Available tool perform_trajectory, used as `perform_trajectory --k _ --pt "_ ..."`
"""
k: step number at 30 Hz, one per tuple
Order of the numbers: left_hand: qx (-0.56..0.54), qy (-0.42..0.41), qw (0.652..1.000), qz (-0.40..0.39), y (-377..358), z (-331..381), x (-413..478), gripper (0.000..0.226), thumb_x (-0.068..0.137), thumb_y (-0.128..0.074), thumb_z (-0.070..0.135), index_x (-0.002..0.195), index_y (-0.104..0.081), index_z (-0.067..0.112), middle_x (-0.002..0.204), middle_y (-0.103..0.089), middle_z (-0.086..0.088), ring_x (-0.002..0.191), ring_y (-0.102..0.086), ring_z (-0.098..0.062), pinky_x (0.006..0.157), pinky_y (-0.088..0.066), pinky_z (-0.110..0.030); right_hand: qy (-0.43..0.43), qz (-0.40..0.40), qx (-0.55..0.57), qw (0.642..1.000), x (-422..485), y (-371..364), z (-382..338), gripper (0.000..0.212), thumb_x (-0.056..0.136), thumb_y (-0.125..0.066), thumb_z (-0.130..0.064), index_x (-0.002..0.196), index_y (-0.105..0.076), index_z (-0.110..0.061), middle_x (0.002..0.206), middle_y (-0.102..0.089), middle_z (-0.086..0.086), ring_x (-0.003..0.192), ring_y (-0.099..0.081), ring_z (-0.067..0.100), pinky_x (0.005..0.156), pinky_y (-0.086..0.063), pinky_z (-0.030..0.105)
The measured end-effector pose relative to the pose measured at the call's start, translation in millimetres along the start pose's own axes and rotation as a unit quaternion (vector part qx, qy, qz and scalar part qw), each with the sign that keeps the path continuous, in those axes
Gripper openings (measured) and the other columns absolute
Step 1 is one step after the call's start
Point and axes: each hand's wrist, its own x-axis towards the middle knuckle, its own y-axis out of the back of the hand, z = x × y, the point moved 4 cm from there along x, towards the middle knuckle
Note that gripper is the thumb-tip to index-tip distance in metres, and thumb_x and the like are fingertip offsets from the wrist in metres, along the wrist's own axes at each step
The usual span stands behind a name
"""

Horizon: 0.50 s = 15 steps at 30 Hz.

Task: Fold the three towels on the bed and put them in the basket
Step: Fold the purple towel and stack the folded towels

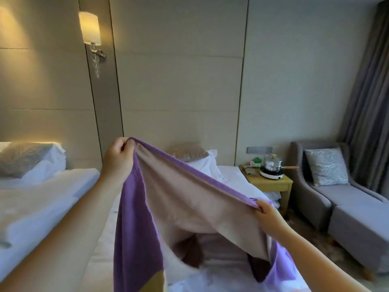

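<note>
Head view.
- Towel [189,192]: purple with a beige face, held in the air above the bed [233,175], top edge pulled taut and slanting, the rest hanging loose.
- Left hand [119,157]: raised, fingers pinching the upper corner.
- Right hand [267,213]: lower, pinching the opposite corner.
- Dark cloth [189,247]: on the sheet beneath, possibly another towel.
- Basket: not in view.

Step, as judged: opening out a towel before the first fold. The next move calls for bringing the two corners together evenly.
</note>
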Motion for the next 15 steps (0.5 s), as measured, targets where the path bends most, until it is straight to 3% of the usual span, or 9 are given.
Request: perform_trajectory --k 2,4,6,8,10,12,15 --pt "-0.006 0.065 0.996 -0.067 -8.1 -19.4 -10.9 0.019 0.096 -0.050 0.023 0.081 -0.059 0.014 0.083 -0.058 -0.006 0.085 -0.053 -0.022 0.074 -0.035 -0.031 -0.030 -0.011 0.051 0.998 0.9 6.1 -18.3 0.024 0.093 -0.052 -0.024 0.080 -0.060 -0.005 0.077 -0.062 0.005 0.077 -0.055 0.020 0.066 -0.040 0.031" --pt "0.012 0.113 0.973 -0.200 -25.4 -33.2 -32.8 0.021 0.095 -0.053 0.022 0.075 -0.058 0.016 0.080 -0.057 -0.006 0.085 -0.053 -0.022 0.071 -0.037 -0.031 0.006 -0.032 0.036 0.999 0.1 5.7 -47.4 0.029 0.092 -0.054 -0.031 0.072 -0.054 -0.010 0.069 -0.053 0.002 0.067 -0.048 0.014 0.059 -0.035 0.028" --pt "0.045 0.169 0.913 -0.368 -48.2 -41.2 -66.8 0.013 0.093 -0.058 0.031 0.091 -0.058 0.017 0.095 -0.060 -0.004 0.086 -0.056 -0.017 0.069 -0.042 -0.025 0.068 -0.054 0.018 0.996 -5.6 1.8 -82.8 0.030 0.089 -0.057 -0.031 0.067 -0.043 -0.015 0.062 -0.040 -0.002 0.053 -0.036 0.005 0.048 -0.028 0.019" --pt "0.099 0.146 0.863 -0.474 -69.8 -39.0 -94.7 0.041 0.083 -0.065 0.049 0.113 -0.053 0.025 0.114 -0.055 0.008 0.094 -0.060 -0.008 0.077 -0.046 -0.021 0.121 -0.077 0.031 0.989 -11.0 -1.6 -112.0 0.031 0.085 -0.061 -0.028 0.064 -0.041 -0.017 0.057 -0.036 -0.007 0.045 -0.032 0.002 0.042 -0.027 0.014" --pt "0.082 0.087 0.853 -0.508 -91.7 -23.4 -111.6 0.057 0.072 -0.068 0.060 0.120 -0.050 0.036 0.122 -0.051 0.018 0.100 -0.060 -0.002 0.088 -0.046 -0.021 0.159 -0.104 0.035 0.981 -15.2 -3.1 -133.7 0.032 0.081 -0.066 -0.024 0.059 -0.044 -0.019 0.053 -0.039 -0.011 0.044 -0.036 0.000 0.043 -0.029 0.012" --pt "0.040 0.038 0.857 -0.512 -108.6 -3.7 -120.2 0.044 0.077 -0.068 0.051 0.117 -0.055 0.039 0.117 -0.058 0.014 0.096 -0.062 -0.003 0.088 -0.048 -0.021 0.181 -0.136 0.034 0.974 -18.7 -3.0 -147.1 0.027 0.079 -0.070 -0.022 0.060 -0.051 -0.021 0.055 -0.044 -0.012 0.048 -0.039 -0.002 0.047 -0.030 0.012" --pt "0.091 -0.072 0.876 -0.468 -121.4 17.9 -112.4 0.019 0.092 -0.058 0.031 0.104 -0.066 0.018 0.097 -0.068 -0.004 0.085 -0.060 -0.013 0.078 -0.045 -0.024 0.196 -0.138 0.069 0.968 -20.2 6.0 -147.6 0.010 0.079 -0.071 -0.021 0.074 -0.064 -0.017 0.065 -0.057 -0.008 0.059 -0.047 0.002 0.057 -0.037 0.015"
